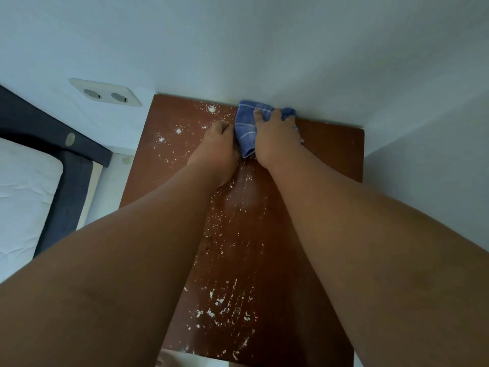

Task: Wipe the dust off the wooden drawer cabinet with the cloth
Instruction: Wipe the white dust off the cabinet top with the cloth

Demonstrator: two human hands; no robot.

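Observation:
The reddish-brown top of the wooden drawer cabinet point(330, 152) fills the middle of the view, speckled with white dust from the back left down to the front edge. A blue cloth with thin white stripes point(247, 123) lies bunched against the back wall. My right hand point(275, 139) presses down on the cloth, fingers spread over it. My left hand point(215, 148) sits beside it with fingers curled onto the cloth's left edge. Both forearms reach across the cabinet top and hide much of it.
White walls close in behind and to the right of the cabinet. A double wall socket point(105, 95) is on the wall at the left. A bed with a dark frame point(66, 181) and white mattress point(23, 197) stands left of the cabinet.

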